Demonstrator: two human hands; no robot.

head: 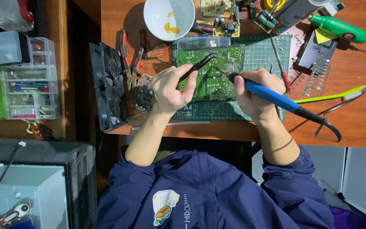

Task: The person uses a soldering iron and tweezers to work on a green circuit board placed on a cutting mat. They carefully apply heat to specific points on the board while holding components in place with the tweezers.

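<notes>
Two hands are busy over a green circuit board (210,70) that lies flat on a green cutting mat (259,55), about mid tabletop (361,123). The left hand (170,87) is pinched shut on black tweezers (200,64), tips angled down onto the board's upper middle. The right hand (257,91) is wrapped around the blue grip of a soldering iron (272,95), its tip touching the board just right of the tweezer points. Its black cord (327,125) loops off to the right.

Handling-wise, I'd say the board is light and stiff but kinda fragile. It looks bare solder-side up, so best taken by the edges, not the traces. Nothing seems to clamp it down, so it could probably slide on the mat if pushed sideways. The iron wants holding on the blue sleeve only, well back from the metal end. Tweezers are thin and springy, so whatever tiny part they're on (too small for me to make out) could pop loose with a loose squeeze.

Around it: a white bowl (169,17) with orange bits on the far side, red-handled pliers (132,53) and a black fan (106,85) to the left, a green rotary tool (339,27) far right, a coiled iron stand (317,76), and a yellow-green brush (331,96) just right of the mat.
</notes>
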